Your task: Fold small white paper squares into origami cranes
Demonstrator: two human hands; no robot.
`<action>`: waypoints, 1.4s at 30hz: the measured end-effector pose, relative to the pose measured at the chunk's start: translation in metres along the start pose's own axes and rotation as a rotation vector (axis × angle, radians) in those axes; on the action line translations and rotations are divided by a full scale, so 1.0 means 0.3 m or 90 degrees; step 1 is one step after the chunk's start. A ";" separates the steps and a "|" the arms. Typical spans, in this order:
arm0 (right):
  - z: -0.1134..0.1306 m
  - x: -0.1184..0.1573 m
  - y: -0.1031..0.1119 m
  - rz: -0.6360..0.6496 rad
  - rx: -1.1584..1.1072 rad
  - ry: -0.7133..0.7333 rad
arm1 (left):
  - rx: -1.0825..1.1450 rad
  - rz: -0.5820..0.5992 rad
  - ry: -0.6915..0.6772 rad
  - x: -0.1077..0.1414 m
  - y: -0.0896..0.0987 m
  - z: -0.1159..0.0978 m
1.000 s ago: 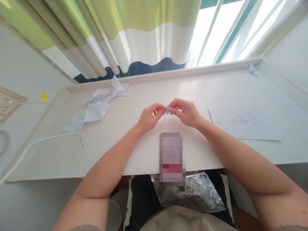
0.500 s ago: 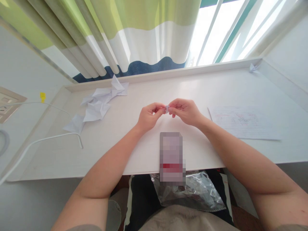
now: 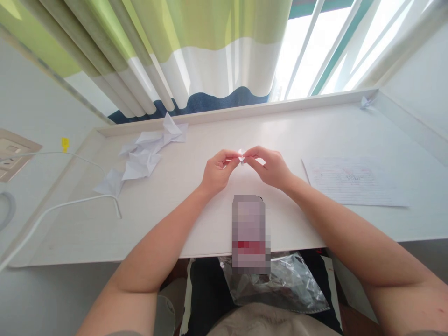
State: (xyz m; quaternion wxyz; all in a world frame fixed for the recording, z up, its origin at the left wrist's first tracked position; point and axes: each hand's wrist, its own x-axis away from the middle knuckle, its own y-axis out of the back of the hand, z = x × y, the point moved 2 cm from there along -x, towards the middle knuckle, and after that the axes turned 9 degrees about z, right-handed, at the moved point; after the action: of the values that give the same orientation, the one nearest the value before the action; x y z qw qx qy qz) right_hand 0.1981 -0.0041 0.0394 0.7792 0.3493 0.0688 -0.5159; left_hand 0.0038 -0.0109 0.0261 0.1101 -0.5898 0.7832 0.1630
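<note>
Above the middle of the white desk, my left hand [image 3: 217,170] and my right hand [image 3: 269,165] meet at the fingertips. Between them is a small folded white paper piece [image 3: 241,157], with points sticking out above and below the fingers. Thumb and forefinger of my left hand pinch its left side. My right hand pinches it from the right with thumb and forefinger. The fingertips hide part of its folds.
Folded white papers [image 3: 142,163] lie at the desk's left, near a white cable [image 3: 80,202]. Lined sheets [image 3: 353,182] lie right. A small folded paper [image 3: 367,102] sits in the far right corner. A blurred-out rectangular object [image 3: 249,224] overlaps the front edge; a clear plastic bag [image 3: 294,282] lies below.
The paper piece shows more of its points between my fingertips. My right hand has shifted slightly left, its fingers straighter. The whole view has moved a little.
</note>
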 end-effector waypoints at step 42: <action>0.006 -0.014 -0.035 -0.070 -0.260 -0.139 | 0.118 0.008 0.062 -0.019 -0.013 0.004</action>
State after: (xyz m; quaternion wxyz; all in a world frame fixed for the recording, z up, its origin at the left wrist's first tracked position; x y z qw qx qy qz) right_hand 0.1868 -0.0043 0.0378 0.8071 0.1222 0.1058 -0.5679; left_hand 0.0090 -0.0063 0.0265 0.1248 -0.5793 0.8032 0.0618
